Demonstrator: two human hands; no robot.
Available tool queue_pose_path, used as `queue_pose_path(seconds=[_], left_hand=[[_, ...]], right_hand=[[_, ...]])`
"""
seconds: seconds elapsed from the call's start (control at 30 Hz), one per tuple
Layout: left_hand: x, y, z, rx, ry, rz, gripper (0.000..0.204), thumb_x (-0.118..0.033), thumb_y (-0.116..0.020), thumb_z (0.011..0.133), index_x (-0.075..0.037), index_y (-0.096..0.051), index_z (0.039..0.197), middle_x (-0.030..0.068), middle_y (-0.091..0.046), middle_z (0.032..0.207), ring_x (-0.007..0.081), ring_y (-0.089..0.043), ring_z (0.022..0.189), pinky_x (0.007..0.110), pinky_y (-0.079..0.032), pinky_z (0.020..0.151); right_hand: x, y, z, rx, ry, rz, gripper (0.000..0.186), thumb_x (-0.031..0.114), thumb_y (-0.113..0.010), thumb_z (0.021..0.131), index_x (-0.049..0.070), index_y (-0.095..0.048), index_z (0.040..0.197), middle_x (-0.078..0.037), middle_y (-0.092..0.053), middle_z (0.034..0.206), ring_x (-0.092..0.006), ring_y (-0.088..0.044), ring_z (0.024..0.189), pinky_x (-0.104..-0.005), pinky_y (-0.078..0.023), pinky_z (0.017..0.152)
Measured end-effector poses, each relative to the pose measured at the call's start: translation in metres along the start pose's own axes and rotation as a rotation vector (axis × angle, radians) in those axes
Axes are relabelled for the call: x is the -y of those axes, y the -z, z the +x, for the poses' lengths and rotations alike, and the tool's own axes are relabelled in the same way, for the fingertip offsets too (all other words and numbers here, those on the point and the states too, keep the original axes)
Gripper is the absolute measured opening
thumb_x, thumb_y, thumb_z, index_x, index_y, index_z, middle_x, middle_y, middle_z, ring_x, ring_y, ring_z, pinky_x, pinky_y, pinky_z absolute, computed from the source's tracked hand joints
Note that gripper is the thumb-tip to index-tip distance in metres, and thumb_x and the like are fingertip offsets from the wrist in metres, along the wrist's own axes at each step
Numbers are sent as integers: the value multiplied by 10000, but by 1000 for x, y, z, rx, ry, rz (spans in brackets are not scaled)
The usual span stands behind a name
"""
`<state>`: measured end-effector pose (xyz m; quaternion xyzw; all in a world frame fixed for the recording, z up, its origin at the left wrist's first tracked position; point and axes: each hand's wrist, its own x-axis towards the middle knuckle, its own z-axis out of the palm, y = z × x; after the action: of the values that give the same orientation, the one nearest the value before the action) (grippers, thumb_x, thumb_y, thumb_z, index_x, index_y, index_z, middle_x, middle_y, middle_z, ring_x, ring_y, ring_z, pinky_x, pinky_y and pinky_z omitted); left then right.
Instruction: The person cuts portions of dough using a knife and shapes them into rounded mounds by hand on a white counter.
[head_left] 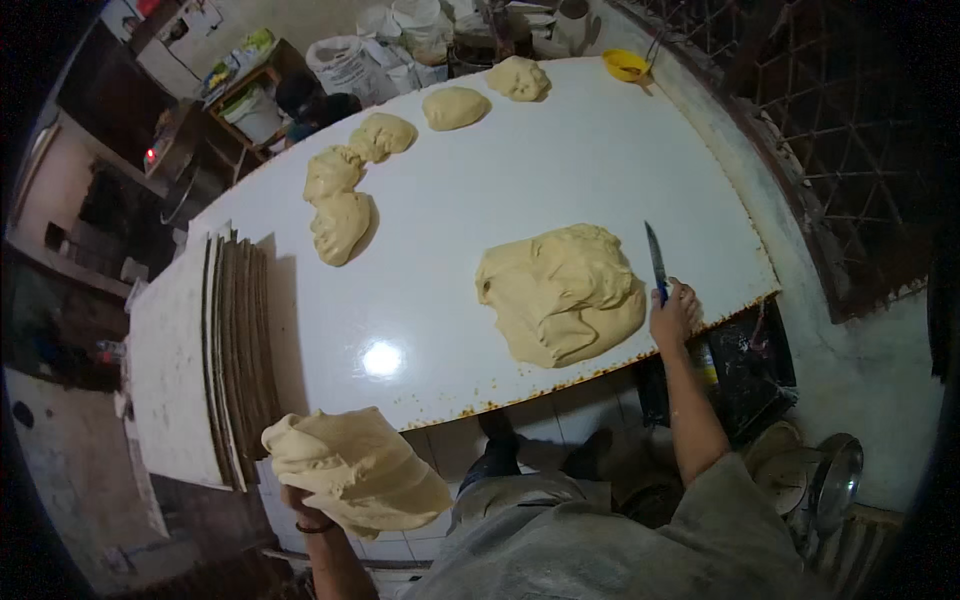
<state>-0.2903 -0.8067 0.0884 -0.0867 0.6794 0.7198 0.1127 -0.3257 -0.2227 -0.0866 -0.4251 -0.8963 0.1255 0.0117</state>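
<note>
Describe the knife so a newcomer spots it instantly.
Start at the white table and find the large dough mass at its near right. Right of that, the right hand holds the knife, blade pointing across the table. Its slim blade and blue handle set it apart from the pale dough.

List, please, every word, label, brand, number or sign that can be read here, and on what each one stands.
No text can be read.
White sacks behind the table: any print is too small and blurred.
Items on the shelf, upper left: too small to read.
Knife in the right hand, and the large dough: no lettering visible.
</note>
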Motion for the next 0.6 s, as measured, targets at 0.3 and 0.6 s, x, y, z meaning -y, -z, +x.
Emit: queue_pose_path(seconds=[0.3,0.6], left_hand=[[18,-366,-54,802,-117,-234,766,-26,-774,733,25,-462,1431,98,-623,1338,202,-603,1184,351,-499,1027],[-35,-601,-125,1214,-1213,487,954,-358,-932,696,-132,-502,1518,199,-148,1680,392,-304,1493,525,-330,1175]], right_hand=[[-99,95,-160,826,287,1533,436,316,-567,1012,84,-519,1378,-112,-567,1310,-264,-542,1222,-424,-409,1085],[-348,270,-192,45,115,1589,403,220,-612,925,72,-551,1294,-100,-614,1212,-257,-598,1132,-401,-465,1020]])
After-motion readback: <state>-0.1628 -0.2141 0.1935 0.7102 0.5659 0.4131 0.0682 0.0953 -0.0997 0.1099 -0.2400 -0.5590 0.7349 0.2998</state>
